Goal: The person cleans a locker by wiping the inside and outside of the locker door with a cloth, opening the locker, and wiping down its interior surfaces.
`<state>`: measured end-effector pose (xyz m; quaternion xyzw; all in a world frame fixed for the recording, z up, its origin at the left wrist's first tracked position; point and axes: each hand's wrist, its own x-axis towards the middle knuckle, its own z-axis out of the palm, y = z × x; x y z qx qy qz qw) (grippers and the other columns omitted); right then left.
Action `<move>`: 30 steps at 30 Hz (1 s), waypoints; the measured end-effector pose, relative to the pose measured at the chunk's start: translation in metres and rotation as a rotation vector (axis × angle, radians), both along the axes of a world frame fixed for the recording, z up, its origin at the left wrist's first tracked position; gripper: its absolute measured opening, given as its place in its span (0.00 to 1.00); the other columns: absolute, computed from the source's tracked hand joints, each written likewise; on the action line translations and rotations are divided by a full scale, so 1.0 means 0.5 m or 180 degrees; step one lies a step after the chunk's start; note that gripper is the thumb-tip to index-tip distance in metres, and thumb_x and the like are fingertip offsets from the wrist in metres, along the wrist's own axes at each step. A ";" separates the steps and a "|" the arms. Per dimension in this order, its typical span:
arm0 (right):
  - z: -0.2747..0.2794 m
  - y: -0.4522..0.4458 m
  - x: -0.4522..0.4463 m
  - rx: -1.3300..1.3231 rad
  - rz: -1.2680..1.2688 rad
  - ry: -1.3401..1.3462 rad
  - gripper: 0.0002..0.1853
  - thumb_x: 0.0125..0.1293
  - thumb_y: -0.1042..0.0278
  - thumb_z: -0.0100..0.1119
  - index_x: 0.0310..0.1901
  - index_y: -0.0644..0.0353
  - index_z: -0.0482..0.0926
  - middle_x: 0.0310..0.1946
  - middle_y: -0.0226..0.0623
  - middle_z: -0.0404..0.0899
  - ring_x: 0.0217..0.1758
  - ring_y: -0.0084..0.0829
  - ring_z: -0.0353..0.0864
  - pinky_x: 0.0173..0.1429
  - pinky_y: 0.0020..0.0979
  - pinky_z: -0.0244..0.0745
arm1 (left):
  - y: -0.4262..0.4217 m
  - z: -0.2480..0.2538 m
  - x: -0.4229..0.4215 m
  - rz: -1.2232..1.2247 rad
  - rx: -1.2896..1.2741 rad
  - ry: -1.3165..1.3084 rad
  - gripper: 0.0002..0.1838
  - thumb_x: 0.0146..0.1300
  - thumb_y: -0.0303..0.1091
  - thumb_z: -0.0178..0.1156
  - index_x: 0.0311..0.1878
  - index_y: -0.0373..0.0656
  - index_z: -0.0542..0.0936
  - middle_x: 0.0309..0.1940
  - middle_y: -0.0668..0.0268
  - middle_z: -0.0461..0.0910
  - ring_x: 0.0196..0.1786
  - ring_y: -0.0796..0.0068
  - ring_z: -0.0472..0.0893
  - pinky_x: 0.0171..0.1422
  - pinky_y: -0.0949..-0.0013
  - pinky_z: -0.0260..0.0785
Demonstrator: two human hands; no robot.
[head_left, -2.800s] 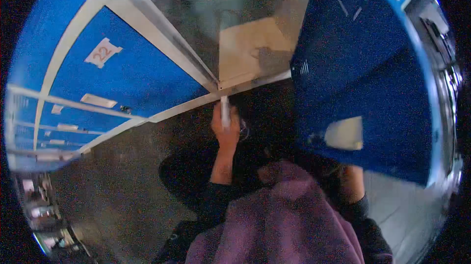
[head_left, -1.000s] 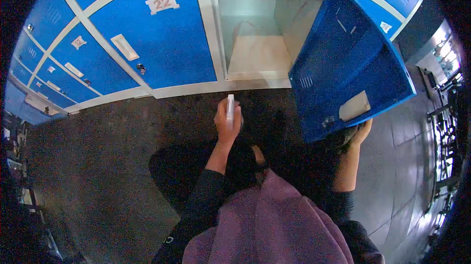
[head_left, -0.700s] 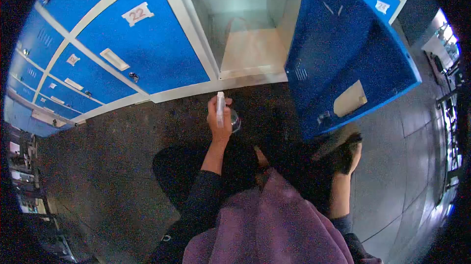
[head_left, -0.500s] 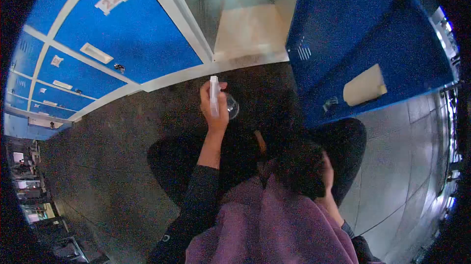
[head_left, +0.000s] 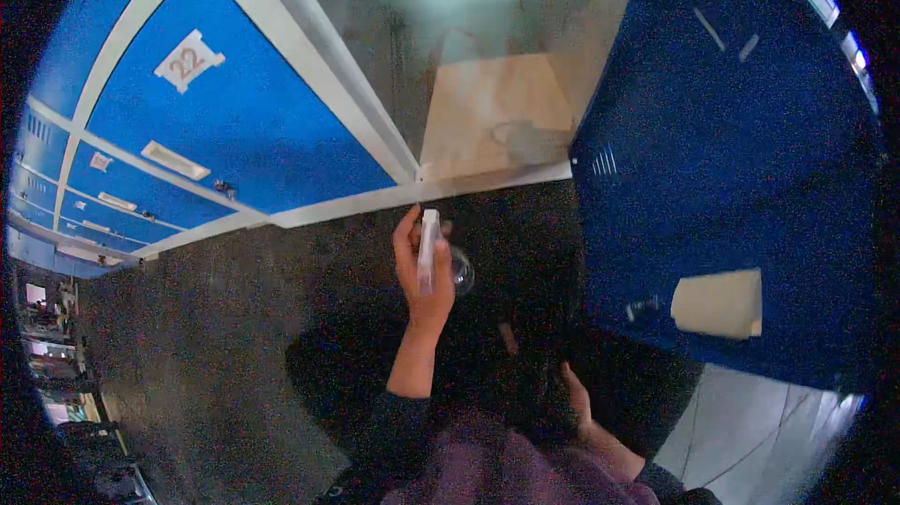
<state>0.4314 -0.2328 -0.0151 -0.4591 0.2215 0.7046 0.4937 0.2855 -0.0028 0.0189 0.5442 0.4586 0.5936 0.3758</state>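
My left hand (head_left: 424,271) is wrapped round a clear spray bottle (head_left: 428,247) with a white top, held above the dark floor in front of the lockers. Low at the right, my right hand (head_left: 577,397) is by my lap against something dark; what it holds, if anything, is lost in the dark. Ahead stands an open locker (head_left: 502,102) with a pale wooden-looking bottom and a faint grey shadow at its front right. Its blue door (head_left: 722,167) is swung out to the right, with a beige piece (head_left: 717,303) on its inner face.
A closed blue locker marked 22 (head_left: 244,102) is left of the open one, with smaller lockers (head_left: 112,167) further left. Dark floor (head_left: 206,346) lies below them. Lighter floor tiles (head_left: 750,421) show at the lower right, under the door's edge.
My right hand has come from beyond the door's lower edge to my lap, with the dark thing that was at it. The view has turned, and the door fills more of the right side.
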 end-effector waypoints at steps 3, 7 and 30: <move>-0.075 -0.030 0.018 0.0054 0.0212 -0.0142 0.29 0.65 0.44 0.43 0.54 0.63 0.70 0.51 0.43 0.73 0.50 0.43 0.73 0.57 0.43 0.67 | 0.007 0.048 0.015 -0.0085 -0.0238 -0.0211 0.29 0.64 0.48 0.52 0.61 0.39 0.61 0.33 0.65 0.74 0.36 0.76 0.75 0.45 0.73 0.66; 0.027 0.016 0.002 -0.0128 0.0247 -0.0096 0.29 0.65 0.43 0.43 0.54 0.63 0.71 0.50 0.43 0.74 0.50 0.43 0.73 0.57 0.43 0.67 | 0.026 0.076 0.023 -0.0548 -0.0243 -0.0351 0.28 0.63 0.49 0.54 0.59 0.39 0.62 0.29 0.66 0.74 0.31 0.80 0.73 0.38 0.76 0.65; 0.048 0.094 0.119 0.1442 -0.0813 -0.1650 0.33 0.65 0.46 0.42 0.65 0.59 0.57 0.64 0.37 0.59 0.64 0.38 0.60 0.68 0.41 0.52 | 0.039 0.034 0.016 -0.0271 -0.0118 -0.0171 0.26 0.60 0.44 0.58 0.55 0.39 0.63 0.29 0.64 0.77 0.30 0.78 0.75 0.37 0.75 0.68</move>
